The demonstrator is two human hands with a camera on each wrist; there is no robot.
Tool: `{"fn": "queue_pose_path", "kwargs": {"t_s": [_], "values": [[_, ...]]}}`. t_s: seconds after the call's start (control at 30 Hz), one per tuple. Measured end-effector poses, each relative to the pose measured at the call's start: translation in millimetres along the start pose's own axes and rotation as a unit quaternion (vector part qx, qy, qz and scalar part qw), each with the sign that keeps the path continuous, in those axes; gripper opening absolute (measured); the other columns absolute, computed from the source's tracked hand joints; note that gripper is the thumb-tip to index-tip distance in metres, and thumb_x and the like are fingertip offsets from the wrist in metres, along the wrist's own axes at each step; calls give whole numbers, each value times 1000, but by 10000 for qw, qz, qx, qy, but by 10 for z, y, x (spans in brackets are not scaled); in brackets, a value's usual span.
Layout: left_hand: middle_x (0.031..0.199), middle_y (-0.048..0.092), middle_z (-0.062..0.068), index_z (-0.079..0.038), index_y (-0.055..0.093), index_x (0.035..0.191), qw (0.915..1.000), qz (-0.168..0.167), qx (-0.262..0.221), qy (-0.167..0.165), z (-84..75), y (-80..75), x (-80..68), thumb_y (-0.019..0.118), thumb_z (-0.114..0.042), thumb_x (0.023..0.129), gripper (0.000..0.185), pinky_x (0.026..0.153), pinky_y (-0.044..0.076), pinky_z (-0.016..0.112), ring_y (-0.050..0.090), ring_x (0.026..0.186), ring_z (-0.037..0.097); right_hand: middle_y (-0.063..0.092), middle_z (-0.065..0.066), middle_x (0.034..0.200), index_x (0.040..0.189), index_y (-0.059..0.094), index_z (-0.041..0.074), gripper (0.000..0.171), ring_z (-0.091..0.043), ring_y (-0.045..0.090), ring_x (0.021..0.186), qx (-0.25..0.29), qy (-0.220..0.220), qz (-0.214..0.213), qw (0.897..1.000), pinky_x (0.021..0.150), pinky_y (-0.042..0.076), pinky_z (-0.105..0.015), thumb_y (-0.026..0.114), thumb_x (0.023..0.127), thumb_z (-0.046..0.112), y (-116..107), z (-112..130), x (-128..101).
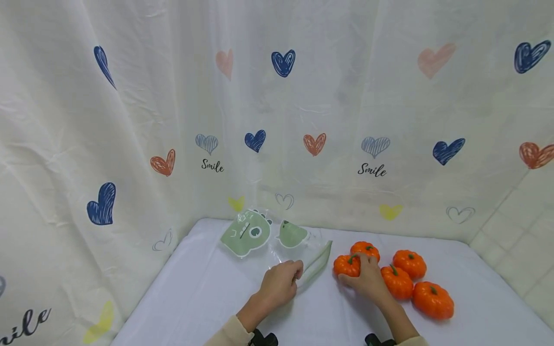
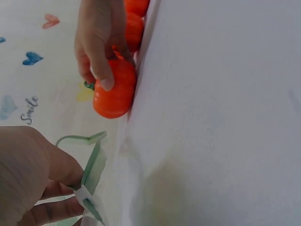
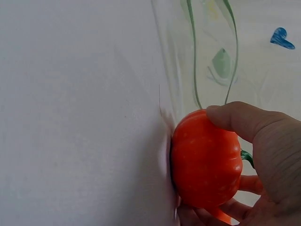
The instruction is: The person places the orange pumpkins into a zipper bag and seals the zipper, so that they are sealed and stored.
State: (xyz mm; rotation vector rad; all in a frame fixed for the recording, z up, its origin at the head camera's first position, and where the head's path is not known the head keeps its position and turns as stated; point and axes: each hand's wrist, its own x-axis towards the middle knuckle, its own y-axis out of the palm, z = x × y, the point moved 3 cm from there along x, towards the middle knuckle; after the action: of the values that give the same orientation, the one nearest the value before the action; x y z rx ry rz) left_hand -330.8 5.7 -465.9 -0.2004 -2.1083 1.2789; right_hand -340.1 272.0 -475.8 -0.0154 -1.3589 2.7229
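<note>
Your right hand (image 1: 368, 278) has its fingers and thumb curled round one small orange pumpkin (image 1: 346, 265), which sits on the counter (image 1: 207, 293) under your fingertips; the right wrist view shows the thumb over its top and the fingers under its far side, with the pumpkin pressed into the white cloth. Count five pumpkins in all: the grasped one, a second pumpkin (image 1: 365, 249) just behind your right hand and touching the grasped one, and three more to the right of that hand, namely a third pumpkin (image 1: 409, 263), a fourth pumpkin (image 1: 397, 282) right beside your wrist, and a fifth pumpkin (image 1: 433, 300) nearest you.

Your left hand (image 1: 280, 283) is clenched on one clear plastic bag (image 1: 277, 247), pinching its green zip edge (image 1: 318, 262); the left wrist view shows the fingertips closed on a white slider at that edge. The bag lies flat on the counter, stretching away from your left hand toward the curtain (image 1: 277, 120). It carries two green cartoon faces: a large face (image 1: 245, 232) beyond and left of your left hand, and a small face (image 1: 292, 234) straight beyond it.

The zip edge runs between your two hands, near the grasped pumpkin but not touching it as far as you can tell. Both hands are close together, with the bag's mouth in the gap. One heart-print curtain, marked "Smile", hangs behind everything.
</note>
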Motion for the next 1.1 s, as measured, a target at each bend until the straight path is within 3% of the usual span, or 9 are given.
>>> {"fn": "queue_pose_path", "kwargs": {"t_s": [0.17, 0.33, 0.53, 0.93, 1.1], "values": [[72, 50, -10, -26, 68, 78, 9997, -177, 140, 62, -18, -3, 3, 62, 4, 74, 31, 51, 34, 22, 46, 59, 5, 28, -35, 143, 151, 33, 0, 97, -54, 42, 126, -70, -13, 2, 10000, 102, 41, -75, 81, 81, 46, -4, -2, 6], [81, 58, -7, -24, 81, 91, 9996, -176, 208, -57, -23, -18, 4, 63, 4, 77, 37, 56, 44, 22, 59, 68, 10, 26, -34, 145, 152, 32, 1, 99, -55, 41, 126, -64, 31, 40, 10000, 101, 42, -75, 81, 81, 49, -25, 11, 10], [91, 63, -5, -16, 80, 108, 9985, -150, 511, -87, -26, -23, 0, 66, 5, 80, 37, 61, 51, 25, 68, 83, 15, 25, -32, 146, 152, 32, 3, 98, -55, 42, 127, 44, 37, 20, 10000, 101, 43, -74, 80, 82, 50, -54, -1, 8], [101, 64, -2, -11, 73, 124, 9984, -211, 434, 300, -14, -19, 11, 64, 11, 76, 54, 63, 51, 23, 62, 80, 13, 21, -31, 150, 154, 29, 3, 97, -55, 41, 130, 123, -122, 3, 9998, 101, 42, -74, 76, 85, 52, -156, 48, -39], [104, 65, -3, -12, 72, 128, 9983, -242, 350, 400, -42, -28, 13, 65, 13, 75, 60, 64, 50, 21, 61, 82, 11, 25, -28, 149, 151, 35, 7, 91, -51, 46, 128, 294, -472, -78, 9984, 102, 44, -72, 78, 85, 53, -175, 96, -58]]}}
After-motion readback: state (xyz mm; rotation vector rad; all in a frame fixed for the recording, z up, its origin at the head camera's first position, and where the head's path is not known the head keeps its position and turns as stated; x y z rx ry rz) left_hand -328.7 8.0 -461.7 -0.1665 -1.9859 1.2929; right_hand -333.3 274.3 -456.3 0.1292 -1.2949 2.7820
